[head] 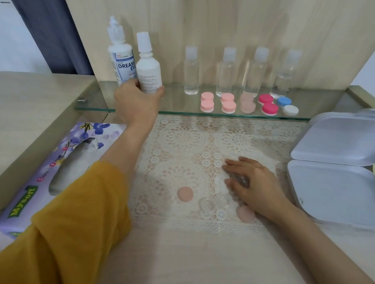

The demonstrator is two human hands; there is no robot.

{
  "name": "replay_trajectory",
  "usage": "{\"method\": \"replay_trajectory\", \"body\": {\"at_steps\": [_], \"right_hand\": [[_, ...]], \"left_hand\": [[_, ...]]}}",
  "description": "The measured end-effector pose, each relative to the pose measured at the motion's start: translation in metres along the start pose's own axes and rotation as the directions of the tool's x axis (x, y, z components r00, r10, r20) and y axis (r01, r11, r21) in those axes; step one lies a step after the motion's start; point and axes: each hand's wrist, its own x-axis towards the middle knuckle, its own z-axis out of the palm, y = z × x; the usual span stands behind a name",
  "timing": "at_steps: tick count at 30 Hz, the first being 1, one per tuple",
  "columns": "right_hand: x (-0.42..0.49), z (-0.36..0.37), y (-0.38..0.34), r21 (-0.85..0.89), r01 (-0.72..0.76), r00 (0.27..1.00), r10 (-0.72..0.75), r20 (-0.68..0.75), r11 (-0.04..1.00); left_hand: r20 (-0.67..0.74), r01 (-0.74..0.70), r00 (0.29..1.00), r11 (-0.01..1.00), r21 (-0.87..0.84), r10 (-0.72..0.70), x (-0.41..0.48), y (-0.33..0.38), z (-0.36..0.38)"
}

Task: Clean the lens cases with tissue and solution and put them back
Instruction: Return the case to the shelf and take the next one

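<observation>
Seen from above, a pale wooden desk [194,265] with a cream lace mat [182,141] spread across it. A mustard-yellow sleeve [63,221] covers the left arm, which reaches forward from the near left.

At the near left edge lies a purple flowered tissue box [44,175], with tissue showing in its slot.

On the near part of the mat sits an opened clear lens case [215,202], its two cups uncovered. A loose pink cap [185,194] lies just to its left. A second pink cap [246,213] lies to its right, partly under the right wrist.

The right hand [252,185] rests palm down on the mat, fingers stretched out and close together. Something clear glints beneath the fingers; I cannot tell what it is.

At the right edge a white hinged box [335,193] stands open.

Farther back, a glass shelf [184,107] runs along a wooden back panel. At its left end, the left hand [136,99] is wrapped around the base of an upright white solution bottle [148,71]. A labelled white bottle [119,60] stands just behind it.

To the right along the shelf stand four small clear bottles [191,75] with white caps. In front of them sit five closed lens cases [207,101]: two pink, one pale pink, one magenta, and one with a blue cap and a white cap.
</observation>
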Motion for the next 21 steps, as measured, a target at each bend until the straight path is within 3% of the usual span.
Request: {"method": "replay_trajectory", "body": {"at_steps": [8,14,21], "right_hand": [[-0.001,-0.005,-0.004,0.016,0.011,0.999,-0.012,0.035,1.0],[-0.017,-0.015,-0.009,0.058,-0.014,1.0,0.015,-0.01,0.998],[-0.04,-0.02,-0.008,0.072,-0.046,0.999,0.047,-0.008,0.996]], "left_hand": [[0.129,-0.009,0.991,0.977,-0.212,0.037,-0.055,0.018,-0.04],[0.43,0.013,0.901,0.984,-0.176,0.065,-0.106,0.001,-0.055],[0.521,0.053,0.854,0.993,-0.103,0.008,-0.127,-0.039,-0.052]]}}
